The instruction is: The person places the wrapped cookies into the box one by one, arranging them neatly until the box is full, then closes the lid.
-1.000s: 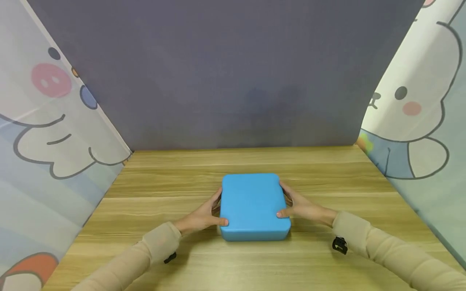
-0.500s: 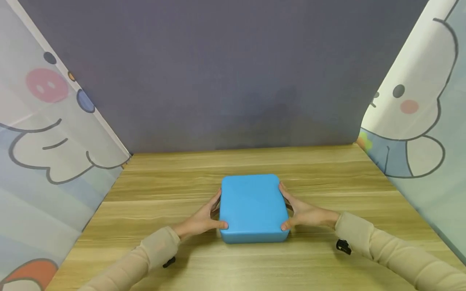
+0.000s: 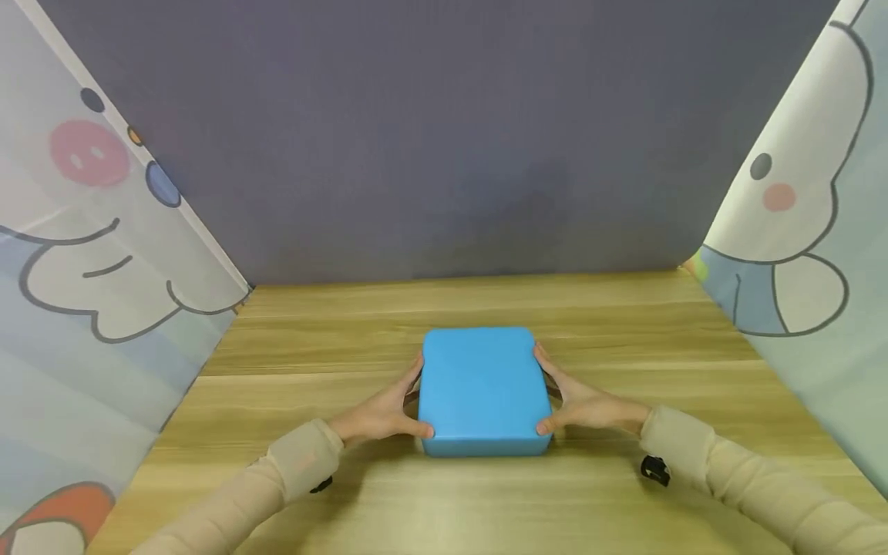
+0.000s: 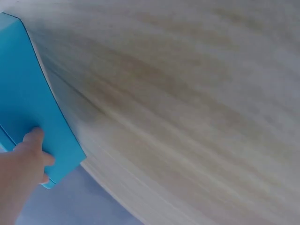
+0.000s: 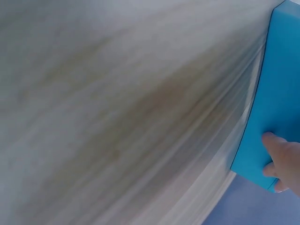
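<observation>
A square light-blue box (image 3: 484, 385) with rounded corners and a smooth top sits on the wooden table. My left hand (image 3: 380, 416) grips its left side, thumb at the near left corner and fingers along the side wall. On the opposite side my right hand (image 3: 586, 407) holds it the same way, thumb at the near right corner. In the left wrist view a thin seam runs along the wall of the blue box (image 4: 28, 89), under the fingers. The right wrist view shows fingertips (image 5: 272, 140) against the other wall. Parts of the fingers are hidden behind the box.
The wood-grain table (image 3: 333, 331) meets a dark grey panel (image 3: 444, 139) at the back. Cartoon-printed curtains hang on both sides, the left curtain (image 3: 62, 324) and the right curtain (image 3: 819, 370). Beige sleeves cover both forearms.
The right thumb has shifted from the top of the box toward its near right corner. The left hand keeps its hold, and the box stays in nearly the same place.
</observation>
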Action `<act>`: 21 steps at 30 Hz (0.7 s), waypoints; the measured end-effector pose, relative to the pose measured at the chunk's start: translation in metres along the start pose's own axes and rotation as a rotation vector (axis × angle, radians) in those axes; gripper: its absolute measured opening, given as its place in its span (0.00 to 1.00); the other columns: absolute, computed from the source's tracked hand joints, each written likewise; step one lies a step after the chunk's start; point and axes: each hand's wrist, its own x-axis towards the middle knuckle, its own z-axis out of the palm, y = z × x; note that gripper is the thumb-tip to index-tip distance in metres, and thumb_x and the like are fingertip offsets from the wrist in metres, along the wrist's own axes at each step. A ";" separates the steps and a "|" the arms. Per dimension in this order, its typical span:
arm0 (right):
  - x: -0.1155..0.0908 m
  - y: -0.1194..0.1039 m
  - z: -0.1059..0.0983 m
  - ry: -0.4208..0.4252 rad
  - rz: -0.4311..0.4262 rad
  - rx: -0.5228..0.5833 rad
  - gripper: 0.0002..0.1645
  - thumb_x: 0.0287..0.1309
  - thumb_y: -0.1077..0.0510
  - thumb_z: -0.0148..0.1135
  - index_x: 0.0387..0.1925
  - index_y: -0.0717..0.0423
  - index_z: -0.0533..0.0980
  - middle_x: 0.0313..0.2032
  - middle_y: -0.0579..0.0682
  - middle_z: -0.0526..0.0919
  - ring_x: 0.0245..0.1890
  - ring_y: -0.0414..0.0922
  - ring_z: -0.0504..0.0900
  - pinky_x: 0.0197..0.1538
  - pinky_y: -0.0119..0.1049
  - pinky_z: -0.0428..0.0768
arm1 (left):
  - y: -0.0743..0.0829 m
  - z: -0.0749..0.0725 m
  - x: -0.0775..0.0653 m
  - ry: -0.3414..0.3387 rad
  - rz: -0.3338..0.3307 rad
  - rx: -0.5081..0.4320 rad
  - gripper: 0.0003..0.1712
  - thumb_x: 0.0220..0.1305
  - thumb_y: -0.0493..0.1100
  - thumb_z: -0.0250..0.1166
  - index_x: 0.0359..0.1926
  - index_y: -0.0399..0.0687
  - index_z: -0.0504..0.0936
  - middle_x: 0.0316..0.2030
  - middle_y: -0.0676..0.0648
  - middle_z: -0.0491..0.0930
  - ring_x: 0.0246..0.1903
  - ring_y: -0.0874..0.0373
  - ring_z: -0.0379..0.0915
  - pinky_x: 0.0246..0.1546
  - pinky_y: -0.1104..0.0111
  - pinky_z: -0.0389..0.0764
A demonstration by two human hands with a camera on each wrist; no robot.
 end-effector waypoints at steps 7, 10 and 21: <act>-0.004 -0.001 0.000 0.035 0.001 0.009 0.75 0.41 0.56 0.73 0.67 0.52 0.21 0.67 0.54 0.15 0.69 0.59 0.31 0.67 0.55 0.49 | 0.002 -0.001 0.003 -0.012 -0.033 -0.027 0.69 0.46 0.51 0.71 0.68 0.63 0.22 0.69 0.58 0.20 0.70 0.48 0.33 0.67 0.54 0.56; -0.006 -0.001 -0.002 0.039 0.007 0.015 0.75 0.42 0.56 0.72 0.68 0.51 0.21 0.68 0.53 0.17 0.69 0.59 0.32 0.67 0.55 0.49 | 0.000 -0.002 0.007 -0.011 -0.025 -0.029 0.68 0.46 0.51 0.71 0.68 0.64 0.22 0.69 0.57 0.21 0.70 0.48 0.33 0.67 0.53 0.55; -0.002 0.007 -0.022 0.055 0.018 -0.003 0.72 0.43 0.57 0.72 0.68 0.55 0.24 0.69 0.57 0.22 0.69 0.61 0.35 0.66 0.54 0.55 | -0.003 -0.007 0.034 -0.001 0.013 0.035 0.70 0.45 0.55 0.71 0.69 0.59 0.22 0.69 0.54 0.20 0.70 0.52 0.32 0.68 0.55 0.52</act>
